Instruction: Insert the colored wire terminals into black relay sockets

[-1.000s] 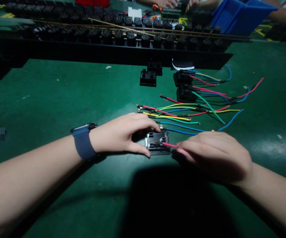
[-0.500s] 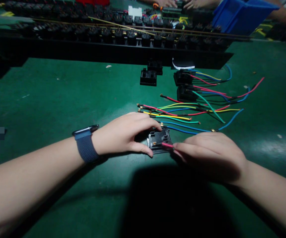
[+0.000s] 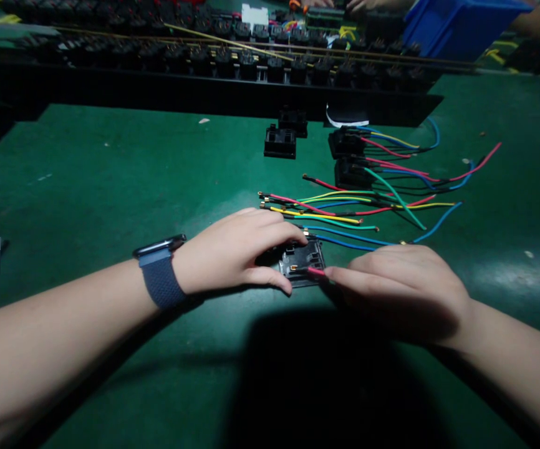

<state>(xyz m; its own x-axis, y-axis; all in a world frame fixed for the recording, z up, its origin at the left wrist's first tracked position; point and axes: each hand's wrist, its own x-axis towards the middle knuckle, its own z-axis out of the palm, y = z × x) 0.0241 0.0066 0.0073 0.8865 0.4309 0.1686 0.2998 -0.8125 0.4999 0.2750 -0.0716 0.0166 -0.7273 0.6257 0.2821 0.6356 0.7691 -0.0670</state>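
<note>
My left hand (image 3: 246,249) grips a small black plastic housing (image 3: 305,255) on the green surface, thumb on its near side and index finger on its far side. Between the fingertips of my right hand (image 3: 405,287) is a red wire (image 3: 315,272). The wire's brass-coloured terminal (image 3: 293,267) lies over the housing's open top; whether it is seated in a slot I cannot tell. My right hand's other fingers are curled and partly in shadow. Just beyond both hands lie several loose wires (image 3: 335,216) in red, yellow, green and blue, some with brass terminals.
Two black housings with wires attached (image 3: 351,171) sit beyond the loose wires. Two more black housings (image 3: 280,142) stand left of them. A long black panel (image 3: 181,93) with rows of black parts crosses the back. A blue bin (image 3: 457,28) and another person's hands (image 3: 368,5) are behind it.
My hands, the housing and the red wire hold nearly the same positions. The view has shifted very slightly, and the wire sits a touch further right in the picture.
</note>
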